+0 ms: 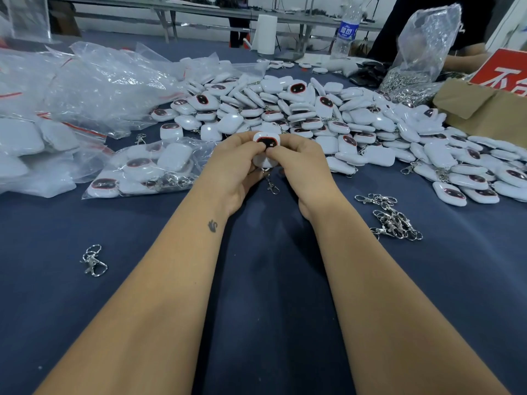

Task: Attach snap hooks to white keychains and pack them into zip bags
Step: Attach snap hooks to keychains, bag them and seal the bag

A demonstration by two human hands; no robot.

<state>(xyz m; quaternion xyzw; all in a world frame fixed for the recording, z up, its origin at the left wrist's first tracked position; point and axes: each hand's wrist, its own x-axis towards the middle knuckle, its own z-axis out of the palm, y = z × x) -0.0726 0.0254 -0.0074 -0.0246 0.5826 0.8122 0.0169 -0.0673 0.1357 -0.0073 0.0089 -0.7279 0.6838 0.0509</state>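
White keychain (pixel 266 143) held above blue table (pixel 256 280), between my two hands. Left hand (pixel 239 169) and right hand (pixel 299 166) both pinch it, equally near. Snap hook (pixel 272 185) hangs below, toward me. Half-filled zip bag (pixel 148 169) lies left, nearer my left hand.

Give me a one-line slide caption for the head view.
Both hands hold a white keychain with a snap hook dangling, before a heaped pile.

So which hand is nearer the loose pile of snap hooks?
Right. The right hand is just left of the pile of snap hooks; the left hand sits farther left.
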